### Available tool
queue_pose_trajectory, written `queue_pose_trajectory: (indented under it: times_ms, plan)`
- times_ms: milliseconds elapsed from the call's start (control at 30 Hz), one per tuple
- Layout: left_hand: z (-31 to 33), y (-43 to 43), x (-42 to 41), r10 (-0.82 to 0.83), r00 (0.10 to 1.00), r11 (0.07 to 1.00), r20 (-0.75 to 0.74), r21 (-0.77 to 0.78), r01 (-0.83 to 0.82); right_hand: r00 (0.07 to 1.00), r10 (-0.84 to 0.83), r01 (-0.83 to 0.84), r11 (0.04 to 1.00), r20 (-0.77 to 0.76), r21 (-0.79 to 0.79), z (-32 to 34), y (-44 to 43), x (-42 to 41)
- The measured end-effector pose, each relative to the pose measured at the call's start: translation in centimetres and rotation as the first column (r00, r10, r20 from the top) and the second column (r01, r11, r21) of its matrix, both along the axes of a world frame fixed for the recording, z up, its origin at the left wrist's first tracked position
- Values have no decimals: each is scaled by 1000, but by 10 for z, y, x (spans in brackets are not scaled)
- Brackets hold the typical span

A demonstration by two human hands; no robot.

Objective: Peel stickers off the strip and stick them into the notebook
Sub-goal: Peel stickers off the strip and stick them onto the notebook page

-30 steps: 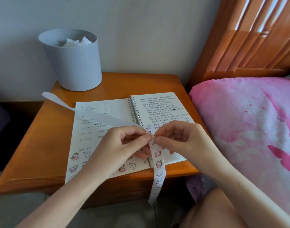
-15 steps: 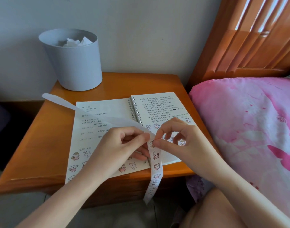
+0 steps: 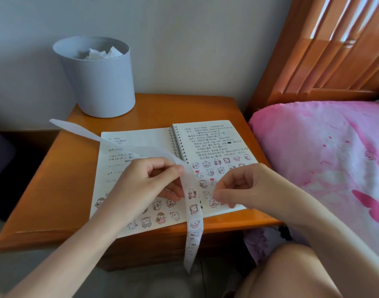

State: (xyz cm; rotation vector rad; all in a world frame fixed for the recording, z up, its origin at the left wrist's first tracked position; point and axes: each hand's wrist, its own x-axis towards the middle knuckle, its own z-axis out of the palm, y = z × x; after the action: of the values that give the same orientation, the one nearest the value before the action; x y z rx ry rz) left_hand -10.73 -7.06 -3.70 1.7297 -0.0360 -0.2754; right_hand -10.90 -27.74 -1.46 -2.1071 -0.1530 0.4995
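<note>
A pale grey-blue round bin [image 3: 98, 82] is set at the back left of an orange-brown wooden bedside table [image 3: 55, 179], and crumpled white paper scraps [image 3: 102, 54] are seen inside it, near the rim. A long white sticker strip [image 3: 194, 209] is stretched from its bare end near the bin, across the table, to the left hand [image 3: 147, 183], where it is pinched between thumb and curled forefinger. From that pinch the strip is hung down over the table's front edge, with small cartoon animal stickers printed along it.

Beneath both hands an open white spiral-bound notebook [image 3: 205, 143] is laid flat on the table; handwriting is seen on both pages, and rows of animal stickers are seen lower down. The right hand [image 3: 244, 188] is held over the lower right page, fingers curled, thumb and forefinger drawn together; whether a sticker is held between them cannot be told. Pink patterned bedding [image 3: 324, 158] and a slatted wooden headboard [image 3: 335, 50] are seen at the right.
</note>
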Motion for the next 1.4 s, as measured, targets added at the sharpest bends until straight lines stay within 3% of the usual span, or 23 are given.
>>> queue_pose_trajectory:
  times_ms: [400,1133,1400]
  plan:
    - [-1,-2,-1,-7,1000,1000,13,27,6,989,-13,31,992,149,-118,-10,7,-5]
    - [-2,-4,-1,-18,1000,999,15,33,18,985,13,17,986,175,-167,-20,1,0]
    - [-2,-5,-2,-8,1000,1000,18,-17,8,978,-73,55,994,194,95,-10,7,3]
